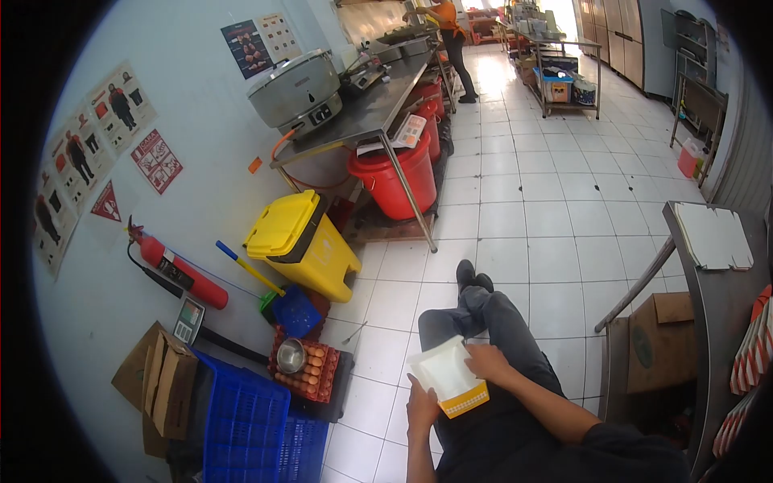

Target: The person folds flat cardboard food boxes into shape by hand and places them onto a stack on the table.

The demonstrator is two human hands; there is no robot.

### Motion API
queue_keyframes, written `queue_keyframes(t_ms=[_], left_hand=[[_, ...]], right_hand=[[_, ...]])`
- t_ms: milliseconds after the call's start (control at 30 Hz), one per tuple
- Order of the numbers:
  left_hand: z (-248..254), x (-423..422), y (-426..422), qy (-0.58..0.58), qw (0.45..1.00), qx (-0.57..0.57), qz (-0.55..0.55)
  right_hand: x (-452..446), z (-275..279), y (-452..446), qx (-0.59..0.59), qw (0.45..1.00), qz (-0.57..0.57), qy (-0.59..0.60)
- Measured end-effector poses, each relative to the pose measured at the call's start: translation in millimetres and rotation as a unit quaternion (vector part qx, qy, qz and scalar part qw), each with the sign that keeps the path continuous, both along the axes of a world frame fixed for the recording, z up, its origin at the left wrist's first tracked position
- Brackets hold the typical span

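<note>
Over my lap is a white and yellow paper food box [444,372], its pale inside facing up and its yellow printed side toward me. My left hand [422,404] holds its lower left edge, the thumb on the rim. My right hand [488,362] is closed on its upper right edge, with part of the fingers hidden behind the paper. On the steel table to my right lies a stack of flat white sheets [713,235], and red and white striped boxes [749,346] stand nearer to me.
To the left are blue crates [241,419], an egg tray [322,372] with a metal bowl [291,356], a yellow bin [310,249] and a fire extinguisher [181,274]. A red tub [394,179] stands under the steel counter. Another person [452,40] stands at its far end.
</note>
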State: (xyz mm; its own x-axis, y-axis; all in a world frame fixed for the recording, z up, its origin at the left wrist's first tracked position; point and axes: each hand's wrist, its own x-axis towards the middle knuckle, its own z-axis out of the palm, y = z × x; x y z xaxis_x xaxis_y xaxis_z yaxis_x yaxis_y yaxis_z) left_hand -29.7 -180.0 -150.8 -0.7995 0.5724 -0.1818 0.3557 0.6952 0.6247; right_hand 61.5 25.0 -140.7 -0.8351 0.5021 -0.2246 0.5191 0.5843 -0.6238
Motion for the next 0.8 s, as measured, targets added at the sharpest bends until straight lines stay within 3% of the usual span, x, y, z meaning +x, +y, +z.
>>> queue_keyframes(t_ms=[33, 133, 333, 433, 467, 500, 567, 600, 633, 733, 800], left_hand=[[-8, -3, 2, 0.019, 1.0, -0.008, -0.001], [33, -1, 17, 0.012, 0.988, -0.119, -0.095], [-9, -42, 28, -0.039, 0.953, -0.221, -0.206], [-44, -76, 21, 0.011, 0.926, -0.156, -0.342], [25, -56, 37, -0.072, 0.958, -0.191, -0.202], [19, -54, 36, -0.028, 0.976, -0.148, -0.158], [-14, -58, 38, 0.066, 0.994, -0.055, -0.068], [-47, -60, 37, 0.036, 0.997, 0.063, 0.013], [-72, -63, 38, -0.064, 0.987, 0.105, 0.104], [-58, -40, 45, -0.193, 0.914, 0.28, 0.221], [-57, -27, 44, -0.237, 0.873, 0.341, 0.256]], right_hand=[[-6, -4, -1, -0.001, 1.0, -0.008, -0.009], [-22, -19, -4, 0.0, 1.0, -0.003, -0.026], [-35, -46, 5, -0.03, 0.99, 0.14, -0.007], [-48, -79, 11, -0.067, 0.982, 0.176, -0.016], [-54, -117, 21, -0.061, 0.978, 0.198, 0.008], [-56, -137, 25, -0.055, 0.973, 0.22, 0.032], [-41, -119, 17, -0.111, 0.988, 0.075, 0.077], [-35, -107, 13, -0.137, 0.985, 0.001, 0.102], [-35, -98, 14, -0.164, 0.981, -0.007, 0.105], [-35, -89, 13, -0.253, 0.96, -0.021, 0.121], [-42, -103, -5, -0.087, 0.974, -0.059, 0.203]])
